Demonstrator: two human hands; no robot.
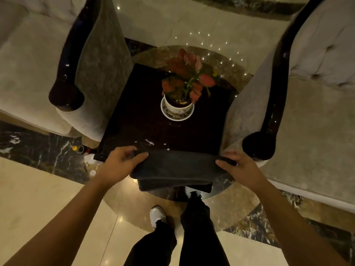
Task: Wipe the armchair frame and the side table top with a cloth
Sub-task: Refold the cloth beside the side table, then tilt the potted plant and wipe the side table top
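Dark grey doubled cloth, taut between left hand and right hand, fingers gripping its ends.

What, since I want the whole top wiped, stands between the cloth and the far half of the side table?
A potted plant on its saucer stands mid-table, beyond the cloth held at the near edge of the side table; nothing else visible blocks it.
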